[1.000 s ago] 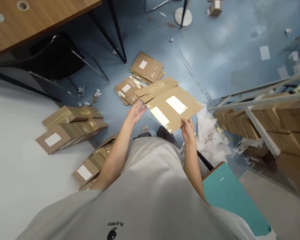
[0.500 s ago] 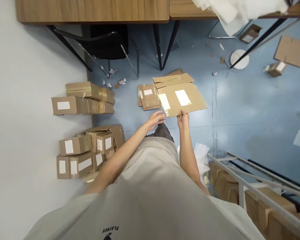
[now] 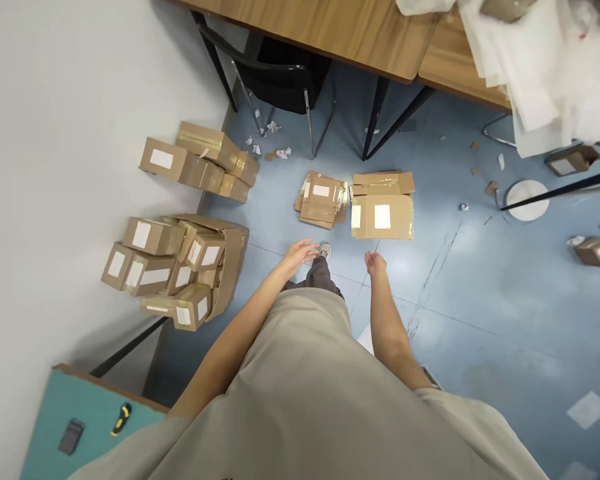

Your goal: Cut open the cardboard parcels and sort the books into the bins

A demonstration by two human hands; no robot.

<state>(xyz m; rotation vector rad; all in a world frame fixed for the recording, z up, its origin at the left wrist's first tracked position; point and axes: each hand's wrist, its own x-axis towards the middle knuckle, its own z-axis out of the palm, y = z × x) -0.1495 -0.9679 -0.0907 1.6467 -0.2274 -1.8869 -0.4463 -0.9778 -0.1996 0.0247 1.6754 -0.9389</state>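
A flattened cardboard box (image 3: pixel 397 220) with two white labels lies on the blue floor in front of me, on top of other flat cardboard. My right hand (image 3: pixel 375 263) hangs just on the near side of it, apart from it, fingers loosely curled and holding nothing. Left of that box is a smaller stack of flattened boxes (image 3: pixel 320 212), bound in places by shiny tape. My left hand (image 3: pixel 301 254) hovers on the near side of this stack, its fingers spread and nothing in them.
Closed, labelled cartons (image 3: pixel 153 275) are piled along the wall at left. Ahead stand a black chair (image 3: pixel 285 83) and wooden tables (image 3: pixel 330 30). A teal-topped table (image 3: pixel 95 427) with a yellow-black cutter (image 3: pixel 121 419) is at lower left. Crumpled paper (image 3: pixel 283 153) and a white round stool (image 3: pixel 527 200) are on the floor.
My right hand has let go of the flattened box, which now lies on the floor. My view has turned, bringing the teal table into sight and taking the rack at right out of it.
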